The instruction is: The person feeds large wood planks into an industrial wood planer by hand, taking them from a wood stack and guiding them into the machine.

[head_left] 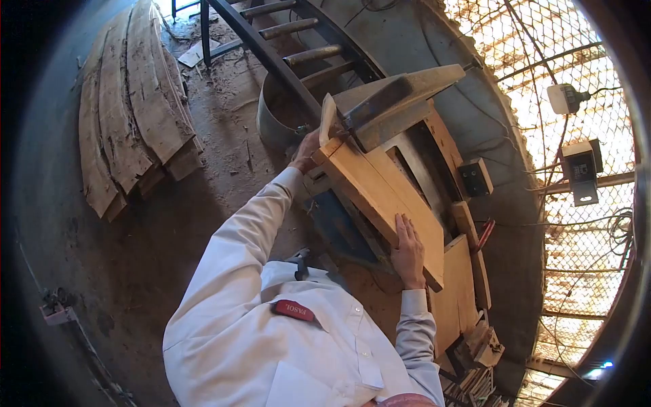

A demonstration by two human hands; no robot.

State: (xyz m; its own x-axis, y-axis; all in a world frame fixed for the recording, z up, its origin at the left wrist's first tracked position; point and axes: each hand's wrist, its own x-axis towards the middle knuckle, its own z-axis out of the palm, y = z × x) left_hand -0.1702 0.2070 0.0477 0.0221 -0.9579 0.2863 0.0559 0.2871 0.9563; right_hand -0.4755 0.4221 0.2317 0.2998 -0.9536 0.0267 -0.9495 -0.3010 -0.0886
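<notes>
A thick, pale wooden board (380,197) lies slantwise on a woodworking machine (424,166) with a metal bed. At the board's far end, my left hand (307,152) is closed around the corner, its fingers partly hidden behind the wood. A thin upright wooden piece (329,117) stands right beside that hand. My right hand (408,252) rests flat on the near part of the board, fingers stretched along its face. Across the far end of the bed runs a dusty fence-like part (400,102).
Rough planks (129,108) are stacked on the dusty floor at left. A dark metal frame with rollers (298,41) extends beyond the machine. Sockets (582,169) and cables hang on the wire mesh at right. Offcuts (485,346) lie at lower right.
</notes>
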